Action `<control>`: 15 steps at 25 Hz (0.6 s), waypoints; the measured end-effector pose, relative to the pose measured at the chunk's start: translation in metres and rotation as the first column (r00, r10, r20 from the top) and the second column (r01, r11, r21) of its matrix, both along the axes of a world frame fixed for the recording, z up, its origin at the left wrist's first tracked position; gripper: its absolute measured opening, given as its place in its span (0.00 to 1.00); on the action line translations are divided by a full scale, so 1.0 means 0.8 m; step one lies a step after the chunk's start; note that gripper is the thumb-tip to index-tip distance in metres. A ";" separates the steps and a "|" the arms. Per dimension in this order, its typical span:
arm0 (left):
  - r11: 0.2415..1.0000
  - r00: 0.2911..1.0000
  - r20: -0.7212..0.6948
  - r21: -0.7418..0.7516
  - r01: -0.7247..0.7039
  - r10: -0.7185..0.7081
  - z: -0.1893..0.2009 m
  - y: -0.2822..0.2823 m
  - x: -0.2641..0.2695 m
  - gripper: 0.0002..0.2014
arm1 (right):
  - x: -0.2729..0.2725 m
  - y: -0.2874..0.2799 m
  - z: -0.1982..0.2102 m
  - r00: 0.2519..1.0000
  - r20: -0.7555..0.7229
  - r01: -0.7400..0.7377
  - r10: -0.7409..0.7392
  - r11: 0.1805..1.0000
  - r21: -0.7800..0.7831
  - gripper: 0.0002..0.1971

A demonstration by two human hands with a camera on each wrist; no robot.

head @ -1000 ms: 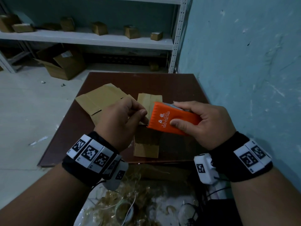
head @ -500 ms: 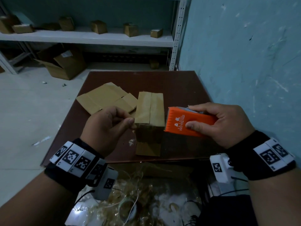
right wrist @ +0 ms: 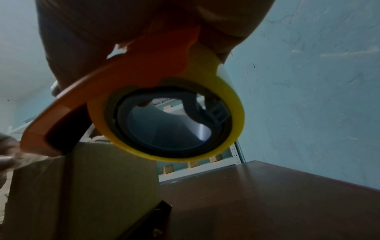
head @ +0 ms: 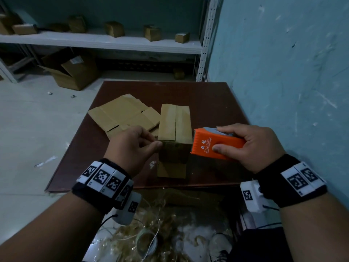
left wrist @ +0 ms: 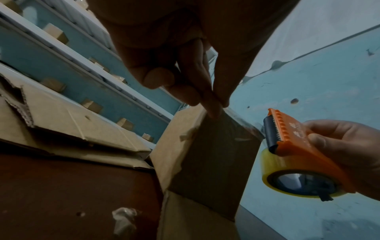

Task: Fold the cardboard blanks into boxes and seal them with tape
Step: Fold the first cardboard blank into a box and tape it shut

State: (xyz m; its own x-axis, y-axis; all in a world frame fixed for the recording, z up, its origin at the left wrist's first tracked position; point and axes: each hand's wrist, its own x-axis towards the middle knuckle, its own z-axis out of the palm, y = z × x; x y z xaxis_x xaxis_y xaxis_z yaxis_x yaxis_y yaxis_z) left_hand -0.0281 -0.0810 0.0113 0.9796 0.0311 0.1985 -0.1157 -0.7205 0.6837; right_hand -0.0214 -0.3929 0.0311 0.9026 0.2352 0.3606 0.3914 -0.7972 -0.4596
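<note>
A folded cardboard box stands on the brown table, its top flaps closed and one flap lying out toward me. My left hand pinches the end of clear tape at the box's near left top corner. To the right of the box my right hand grips an orange tape dispenser, its toothed edge toward the box. In the right wrist view the yellowish tape roll sits in the dispenser, just above the box. Flat cardboard blanks lie behind my left hand.
A blue wall runs close along the table's right side. Small boxes stand on a white shelf behind, with an open carton on the floor. Tangled tape scraps lie below the near edge, a crumpled scrap on the table.
My hands have drawn apart: the left moved left with the tape end, the right moved right with the dispenser. The box between them now shows fully.
</note>
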 end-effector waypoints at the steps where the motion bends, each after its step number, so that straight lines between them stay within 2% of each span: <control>1: 1.000 1.000 -0.004 0.009 -0.011 0.011 0.001 0.000 0.003 0.12 | 0.002 0.001 -0.002 1.000 0.002 0.004 -0.004 1.000 -0.007 0.33; 4: 0.990 0.994 -0.020 0.088 -0.106 0.108 0.003 0.003 0.011 0.18 | 0.011 0.004 -0.011 1.000 0.000 0.012 -0.012 0.999 -0.043 0.34; 5: 0.986 0.993 0.034 0.120 -0.112 0.109 0.003 0.004 0.013 0.19 | 0.014 0.004 -0.015 1.000 -0.001 0.017 -0.017 0.998 -0.053 0.34; 7: 0.982 0.963 0.268 0.187 -0.027 -0.024 0.002 0.004 0.017 0.17 | 0.020 0.002 -0.020 1.000 -0.007 0.028 -0.028 0.998 -0.063 0.35; 9: 0.944 0.861 0.459 0.323 0.068 -0.220 0.000 0.002 0.023 0.09 | 0.024 0.002 -0.022 0.999 -0.015 0.034 -0.036 0.997 -0.067 0.35; 10: 0.913 0.816 0.496 0.396 0.093 -0.298 -0.003 0.000 0.029 0.06 | 0.025 0.002 -0.021 0.999 -0.016 0.038 -0.039 0.997 -0.070 0.35; 11: 0.885 0.788 0.500 0.452 0.115 -0.358 -0.005 -0.002 0.035 0.06 | 0.027 0.002 -0.021 0.999 -0.016 0.042 -0.043 0.996 -0.073 0.35; 13: 0.842 0.779 0.445 0.506 0.189 -0.442 -0.012 -0.009 0.046 0.09 | 0.029 0.002 -0.021 0.999 -0.015 0.045 -0.046 0.996 -0.077 0.35; 15: 0.823 0.778 0.373 0.478 0.306 -0.506 -0.022 -0.015 0.055 0.14 | 0.032 0.001 -0.022 0.998 -0.027 0.047 -0.050 0.996 -0.074 0.35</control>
